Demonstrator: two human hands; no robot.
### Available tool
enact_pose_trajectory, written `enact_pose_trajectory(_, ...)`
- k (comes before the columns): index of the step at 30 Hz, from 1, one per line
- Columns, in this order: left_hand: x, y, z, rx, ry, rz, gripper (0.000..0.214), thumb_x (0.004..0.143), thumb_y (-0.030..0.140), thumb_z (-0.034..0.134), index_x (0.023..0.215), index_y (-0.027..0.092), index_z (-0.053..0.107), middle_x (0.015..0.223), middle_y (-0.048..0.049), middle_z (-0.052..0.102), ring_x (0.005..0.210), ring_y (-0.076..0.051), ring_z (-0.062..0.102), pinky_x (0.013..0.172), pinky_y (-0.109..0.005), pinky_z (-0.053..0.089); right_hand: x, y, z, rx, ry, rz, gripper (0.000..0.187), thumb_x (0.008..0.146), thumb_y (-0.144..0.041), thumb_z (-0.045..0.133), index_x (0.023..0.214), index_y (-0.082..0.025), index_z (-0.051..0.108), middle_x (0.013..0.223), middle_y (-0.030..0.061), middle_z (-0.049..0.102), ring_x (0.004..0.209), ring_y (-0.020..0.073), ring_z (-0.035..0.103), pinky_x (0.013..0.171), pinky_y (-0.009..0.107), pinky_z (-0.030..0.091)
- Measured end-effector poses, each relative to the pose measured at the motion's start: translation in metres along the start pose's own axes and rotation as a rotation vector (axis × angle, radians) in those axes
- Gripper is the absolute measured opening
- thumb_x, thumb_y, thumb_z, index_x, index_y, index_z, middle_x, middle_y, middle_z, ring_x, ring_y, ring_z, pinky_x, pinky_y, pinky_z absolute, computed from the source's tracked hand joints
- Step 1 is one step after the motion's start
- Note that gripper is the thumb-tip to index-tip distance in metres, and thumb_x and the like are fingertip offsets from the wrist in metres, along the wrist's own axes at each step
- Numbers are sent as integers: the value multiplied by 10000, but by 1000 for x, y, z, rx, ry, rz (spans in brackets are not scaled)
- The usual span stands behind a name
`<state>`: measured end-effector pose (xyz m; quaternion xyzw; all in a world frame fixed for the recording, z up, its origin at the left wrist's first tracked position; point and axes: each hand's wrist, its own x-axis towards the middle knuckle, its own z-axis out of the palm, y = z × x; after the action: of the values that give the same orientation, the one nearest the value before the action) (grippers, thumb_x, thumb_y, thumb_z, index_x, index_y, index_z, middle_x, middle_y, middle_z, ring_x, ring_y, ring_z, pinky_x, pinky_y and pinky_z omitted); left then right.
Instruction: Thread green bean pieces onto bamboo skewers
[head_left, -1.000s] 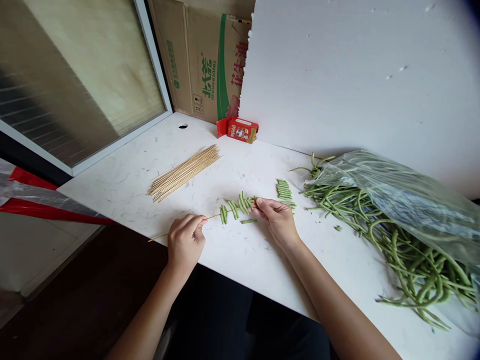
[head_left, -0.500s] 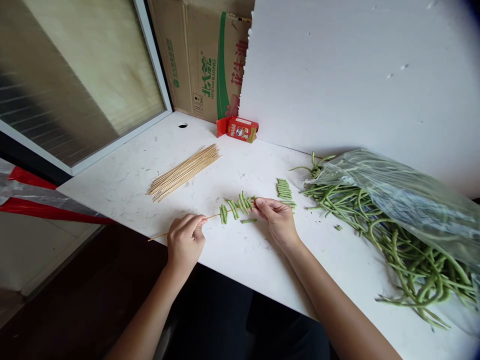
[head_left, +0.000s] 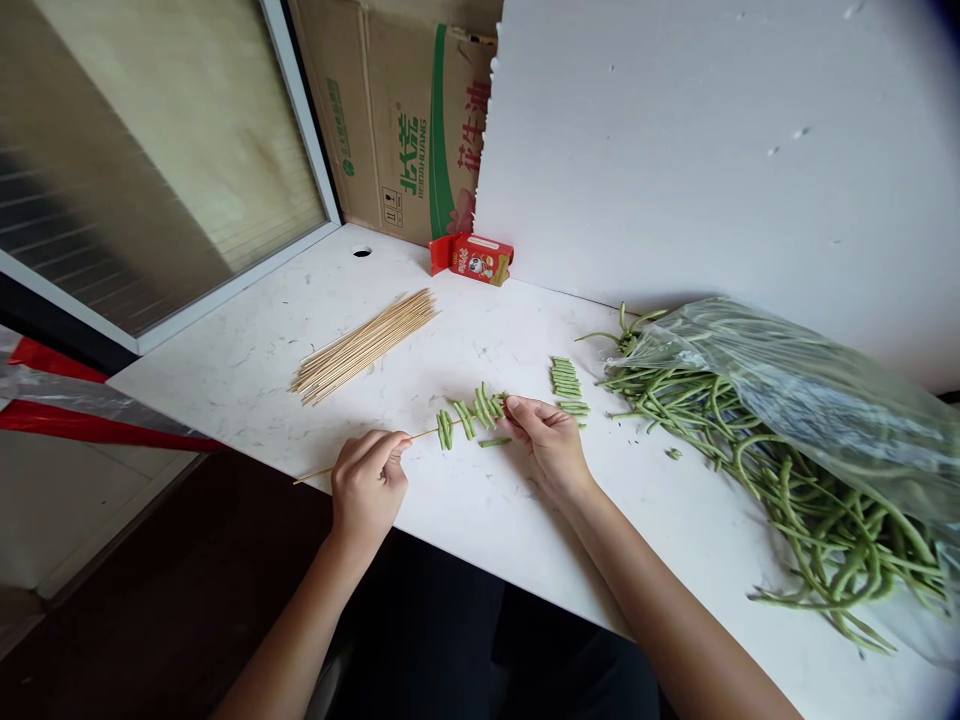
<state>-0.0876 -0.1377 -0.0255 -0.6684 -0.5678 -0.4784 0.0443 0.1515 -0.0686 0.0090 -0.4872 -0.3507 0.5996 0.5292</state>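
Observation:
My left hand point(head_left: 367, 485) pinches a thin bamboo skewer point(head_left: 424, 434) near the front edge of the white table point(head_left: 247, 365). Several short green bean pieces point(head_left: 471, 413) are threaded across the skewer's far half. My right hand point(head_left: 547, 440) is closed with its fingertips on the bean pieces at the skewer's tip. One loose bean piece point(head_left: 493, 441) lies just below the skewer. A small row of cut bean pieces point(head_left: 566, 381) lies just beyond my right hand.
A bundle of bamboo skewers point(head_left: 364, 343) lies at the left back. Long green beans point(head_left: 787, 480) spill from a clear plastic bag point(head_left: 810, 390) on the right. A red carton point(head_left: 472, 258), a cardboard box point(head_left: 409, 115) and a white foam board point(head_left: 712, 150) stand behind.
Both hands and the skewer keep their places on the table. The whole view has shifted a few pixels as my head moved.

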Motion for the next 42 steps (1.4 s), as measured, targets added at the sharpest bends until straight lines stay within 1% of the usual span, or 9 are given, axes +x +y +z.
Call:
enact_pose_trajectory(5,-2,0,1,-1,19,-8,201,980,98,591,970,215,754,904,-45,791,858,-200,714,797,-326,543,-5,0,3,17,0,4,370,660,-547,964,784,-225,830,894,40,795,914,226,737,960,411,642)
enact_pose_trajectory(11,-4,0,2,-6,9,-26,170,991,129,603,981,214,750,918,-52,785,887,-204,710,816,-330,547,-11,-1,8,37,26,-17,367,677,-547,954,773,-223,812,903,37,790,947,226,736,998,418,626)
enact_pose_trajectory(19,-5,3,2,0,16,-1,161,981,108,622,989,212,745,928,-53,786,883,-204,705,804,-323,542,-12,2,10,73,24,0,316,722,-508,938,778,-223,814,903,31,789,932,209,726,997,383,609)
enact_pose_trajectory(25,-4,4,2,11,15,0,164,982,111,619,988,219,743,925,-51,784,876,-204,705,801,-325,541,-12,1,12,31,31,3,337,713,-539,935,773,-233,807,913,44,801,954,239,741,965,393,615)
enact_pose_trajectory(29,-3,5,2,23,18,6,165,987,114,613,982,219,741,907,-48,782,855,-202,699,788,-326,541,-13,0,12,32,24,2,339,715,-542,933,795,-234,815,911,46,801,955,243,741,962,398,616)
enact_pose_trajectory(33,-2,6,1,31,15,15,172,996,127,599,977,220,743,905,-50,784,846,-204,702,793,-336,545,-12,0,11,13,30,-3,337,714,-543,932,768,-234,807,919,51,805,960,247,741,948,403,617)
enact_pose_trajectory(42,-4,5,1,13,6,24,171,973,97,622,988,221,740,907,-47,784,850,-203,699,805,-332,544,-12,-1,9,50,-3,37,328,721,-521,932,766,-220,810,945,61,816,995,255,745,970,403,614)
